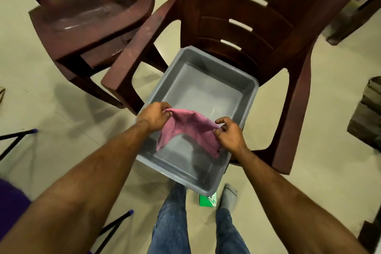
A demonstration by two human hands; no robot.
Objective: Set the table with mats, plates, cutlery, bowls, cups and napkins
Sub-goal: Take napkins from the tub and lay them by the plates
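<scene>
A pink cloth napkin (186, 128) hangs stretched between my two hands above a grey plastic tub (204, 86). My left hand (154, 116) pinches its left corner and my right hand (227, 133) pinches its right corner. The cloth sags in the middle, and its lower edges droop into the tub. Apart from the cloth, nothing shows inside the tub. The tub rests on the seat of a dark brown plastic chair (257, 16), with its near end jutting out over the floor.
A second brown plastic chair (88, 18) stands at the left, close against the first. A green box (208, 200) lies on the pale tiled floor by my feet. Black legs with purple tips (18, 136) stand at the left. A bag (369, 109) sits at the right edge.
</scene>
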